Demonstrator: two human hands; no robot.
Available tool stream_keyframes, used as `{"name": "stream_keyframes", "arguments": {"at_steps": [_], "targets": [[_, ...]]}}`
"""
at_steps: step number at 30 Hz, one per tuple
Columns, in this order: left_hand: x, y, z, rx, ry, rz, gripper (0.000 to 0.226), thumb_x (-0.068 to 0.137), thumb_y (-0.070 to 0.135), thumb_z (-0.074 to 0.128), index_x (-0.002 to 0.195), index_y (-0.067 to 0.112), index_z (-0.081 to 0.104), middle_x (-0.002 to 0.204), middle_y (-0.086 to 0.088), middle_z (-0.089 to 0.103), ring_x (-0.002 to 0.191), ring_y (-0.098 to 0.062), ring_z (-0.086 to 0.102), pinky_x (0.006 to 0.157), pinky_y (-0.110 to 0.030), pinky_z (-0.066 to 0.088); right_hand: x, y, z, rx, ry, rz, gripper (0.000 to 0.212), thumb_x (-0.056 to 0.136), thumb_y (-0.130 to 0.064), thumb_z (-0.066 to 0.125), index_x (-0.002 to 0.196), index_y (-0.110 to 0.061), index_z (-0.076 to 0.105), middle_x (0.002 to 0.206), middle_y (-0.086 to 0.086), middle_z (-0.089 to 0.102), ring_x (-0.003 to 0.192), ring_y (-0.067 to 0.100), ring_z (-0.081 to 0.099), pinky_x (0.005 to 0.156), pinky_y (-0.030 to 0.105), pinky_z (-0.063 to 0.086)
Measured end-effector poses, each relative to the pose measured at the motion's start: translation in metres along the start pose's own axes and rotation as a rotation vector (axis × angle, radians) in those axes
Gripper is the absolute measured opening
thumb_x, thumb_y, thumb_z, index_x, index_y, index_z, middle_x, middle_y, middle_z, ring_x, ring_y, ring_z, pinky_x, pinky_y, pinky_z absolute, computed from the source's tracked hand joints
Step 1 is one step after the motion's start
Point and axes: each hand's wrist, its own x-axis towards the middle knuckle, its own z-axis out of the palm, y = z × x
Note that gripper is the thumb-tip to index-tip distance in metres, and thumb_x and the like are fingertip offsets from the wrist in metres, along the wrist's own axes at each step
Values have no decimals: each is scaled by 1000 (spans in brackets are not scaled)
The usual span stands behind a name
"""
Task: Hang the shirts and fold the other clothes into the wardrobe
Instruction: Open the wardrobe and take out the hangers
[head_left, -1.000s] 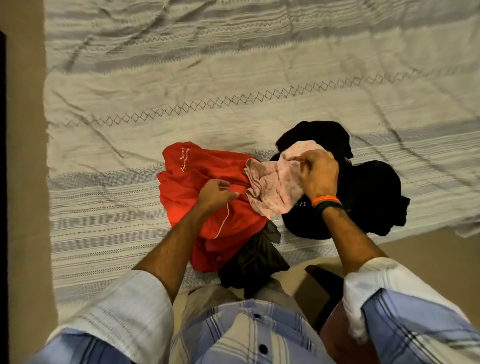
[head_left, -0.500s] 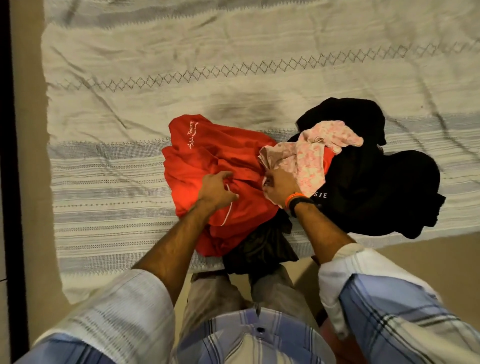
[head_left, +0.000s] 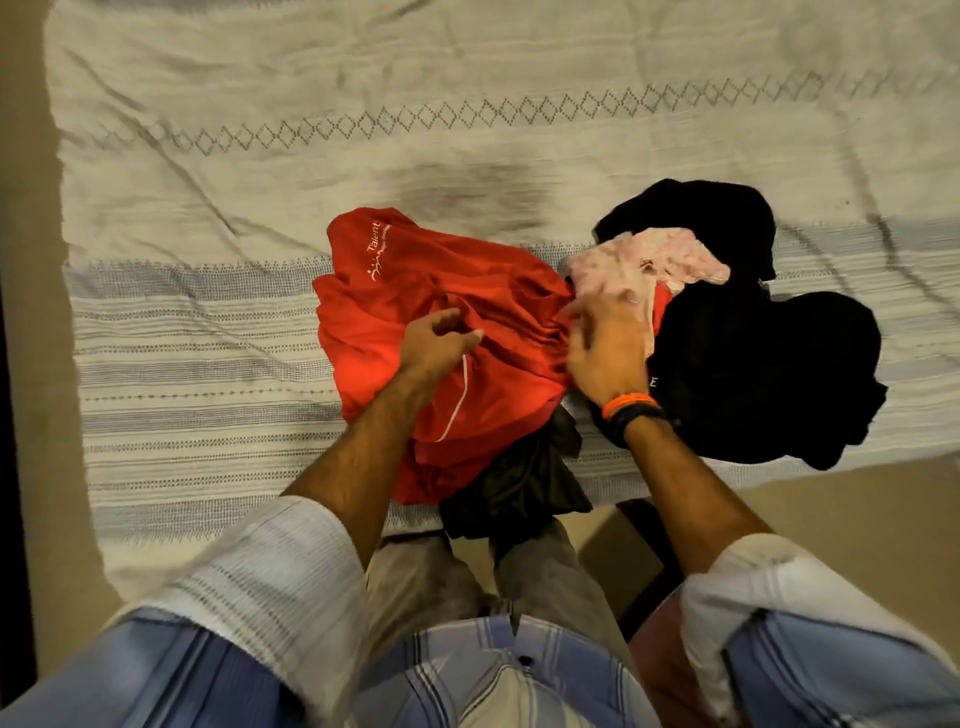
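A second ago your right hand (head_left: 605, 345) was raised over the black clothes (head_left: 753, 364), pinching the pink garment (head_left: 644, 262) by its top; you have since let it go, and it now lies draped across the black pile's upper left edge, while that hand has come down onto the bunched right side of the red shirt (head_left: 441, 312), fingers spread at the fold. Your left hand (head_left: 436, 343) has closed from loose fingers into a pinch on the red cloth near the white piping; your view has tilted toward the bed.
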Motion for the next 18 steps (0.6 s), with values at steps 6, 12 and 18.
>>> {"name": "stream_keyframes", "arguments": {"at_steps": [6, 12, 18], "targets": [[-3, 8, -6, -144, -23, -41, 36, 85, 4, 72, 119, 10, 66, 104, 4, 67, 80, -2, 62, 59, -18, 48, 8, -20, 66, -201, -523, -2, 57, 84, -38, 74, 128, -8, 56, 126, 15, 59, 115, 32, 57, 96, 39, 47], [-4, -15, -35, 364, 0, 90, 57, 63, 2, 85, 116, 11, 67, 115, -6, 69, 106, -21, 66, 95, -34, 52, 17, -28, 75, -59, -437, 44, 20, 93, -23, 64, 102, -6, 67, 103, 13, 63, 102, 28, 57, 85, 30, 40], [-21, -15, -56, 569, -8, 191, 62, 68, 50, 73, 122, 21, 66, 115, -9, 71, 107, -30, 65, 88, -35, 51, 28, -59, 53, 816, -288, 219, 28, 88, -32, 63, 84, -4, 65, 89, 9, 57, 86, 18, 50, 83, 32, 41]]}}
